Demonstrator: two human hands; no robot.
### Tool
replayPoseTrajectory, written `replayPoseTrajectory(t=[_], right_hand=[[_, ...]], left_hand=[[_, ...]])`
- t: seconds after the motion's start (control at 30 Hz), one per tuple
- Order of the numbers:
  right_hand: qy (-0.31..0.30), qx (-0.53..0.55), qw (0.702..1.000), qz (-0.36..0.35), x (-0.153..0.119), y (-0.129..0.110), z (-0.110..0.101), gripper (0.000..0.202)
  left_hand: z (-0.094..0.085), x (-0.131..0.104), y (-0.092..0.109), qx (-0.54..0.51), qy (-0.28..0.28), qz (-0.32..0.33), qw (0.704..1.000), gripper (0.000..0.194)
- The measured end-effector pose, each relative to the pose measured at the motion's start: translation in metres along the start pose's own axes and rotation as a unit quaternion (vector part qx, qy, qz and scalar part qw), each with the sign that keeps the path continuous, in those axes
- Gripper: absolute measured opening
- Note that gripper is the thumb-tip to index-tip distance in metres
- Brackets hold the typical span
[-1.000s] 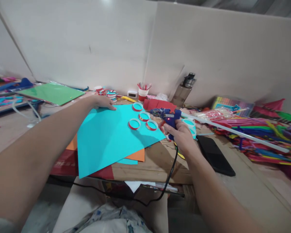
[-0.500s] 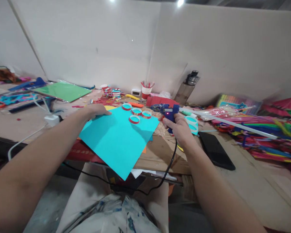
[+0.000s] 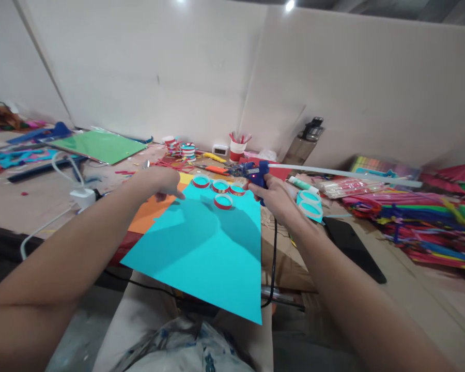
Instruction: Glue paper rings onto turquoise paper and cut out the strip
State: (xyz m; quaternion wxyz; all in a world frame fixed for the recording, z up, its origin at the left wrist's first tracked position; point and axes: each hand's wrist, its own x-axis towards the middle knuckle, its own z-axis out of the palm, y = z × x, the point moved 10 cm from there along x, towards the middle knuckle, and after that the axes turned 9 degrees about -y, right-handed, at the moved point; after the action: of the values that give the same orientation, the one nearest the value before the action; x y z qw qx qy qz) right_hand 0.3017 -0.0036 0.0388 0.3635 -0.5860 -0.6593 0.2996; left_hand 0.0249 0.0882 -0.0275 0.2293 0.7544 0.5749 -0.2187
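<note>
A blue hot glue gun (image 3: 257, 174) with a small red light is gripped in my right hand (image 3: 273, 194), its nozzle pointing left. From its back end sticks out a long white glue stick (image 3: 344, 174). My left hand (image 3: 165, 182) is above the left edge of a turquoise sheet (image 3: 201, 248), index finger stretched out and the others partly curled, holding nothing. Several red-and-white paper rings stand on the sheet's far part, the nearest ring (image 3: 223, 202) a little apart from the row behind. The sheet's near edge hangs over the table edge above my lap.
Orange paper (image 3: 149, 214) lies under the sheet's left side. A black phone (image 3: 354, 248), turquoise pieces with white rings (image 3: 310, 205) and bundled pipe cleaners (image 3: 422, 217) lie right. Behind stand a red-and-white cup (image 3: 237, 150) and a bottle (image 3: 304, 142). A white plug adapter (image 3: 82, 196) sits left.
The turquoise sheet has turned counterclockwise, its near corner swinging right and toward me. My left hand has shifted right and its finger points out. The glue gun has moved slightly left.
</note>
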Motion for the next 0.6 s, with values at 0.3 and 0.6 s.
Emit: replayPoseTrajectory(t=[0.3,0.6], right_hand=[[-0.02,0.019,1.0,0.002,0.04,-0.012,0.034,0.019],[-0.032,0.021,0.999,-0.03,0.08,-0.003,0.038,0.013]], left_hand=[[-0.039,0.037,0.022,-0.224,0.293,0.157,0.916,0.047],[-0.015,0.059,0.025,-0.204,0.317,0.123,0.918,0.058]])
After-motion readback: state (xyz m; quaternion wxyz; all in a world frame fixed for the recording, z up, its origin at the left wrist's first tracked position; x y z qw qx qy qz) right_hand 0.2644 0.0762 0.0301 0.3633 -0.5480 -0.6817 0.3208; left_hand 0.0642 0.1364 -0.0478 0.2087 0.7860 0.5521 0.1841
